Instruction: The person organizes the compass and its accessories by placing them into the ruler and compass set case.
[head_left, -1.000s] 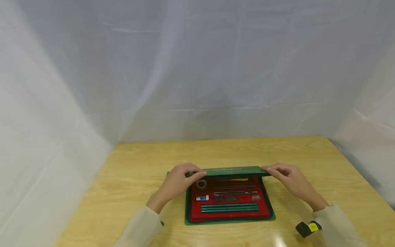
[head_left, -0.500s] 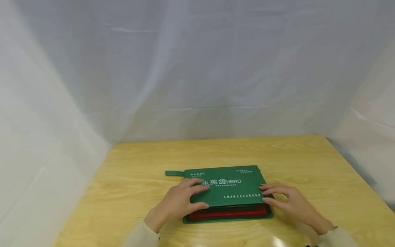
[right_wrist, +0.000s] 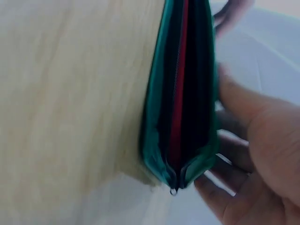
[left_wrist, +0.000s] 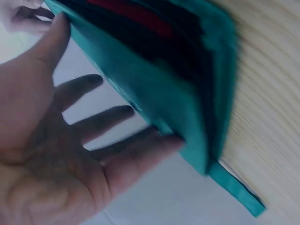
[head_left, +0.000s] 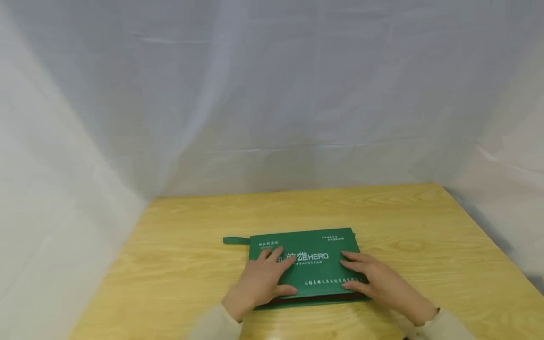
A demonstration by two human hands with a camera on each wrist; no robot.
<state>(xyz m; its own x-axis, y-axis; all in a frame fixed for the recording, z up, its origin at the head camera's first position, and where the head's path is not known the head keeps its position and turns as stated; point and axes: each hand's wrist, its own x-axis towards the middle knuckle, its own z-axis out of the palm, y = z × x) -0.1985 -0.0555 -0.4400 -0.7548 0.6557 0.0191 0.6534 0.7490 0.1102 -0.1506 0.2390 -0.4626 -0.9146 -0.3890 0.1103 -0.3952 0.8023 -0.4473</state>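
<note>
A green zip case [head_left: 314, 269] with white HERO lettering lies on the table, its cover folded over and a narrow gap along the near edge. Through that gap a red lining [left_wrist: 136, 16] shows in the left wrist view. My left hand [head_left: 261, 278] rests spread on the left part of the cover, thumb near the front edge. On the right part lie the fingers of my right hand [head_left: 378, 281], straight and spread. In the right wrist view the zip pull [right_wrist: 174, 191] hangs at the case's corner, with the zip undone. The tools inside are hidden.
The case sits on a pale wooden table [head_left: 191, 269]. A green wrist strap [head_left: 236, 241] sticks out from its far left corner. White sheeting [head_left: 272, 94] hangs behind the table and at both sides.
Both hands have brought the case's cover down toward me over the red tray of drawing tools. They have let go of its edge and now lie flat on top.
</note>
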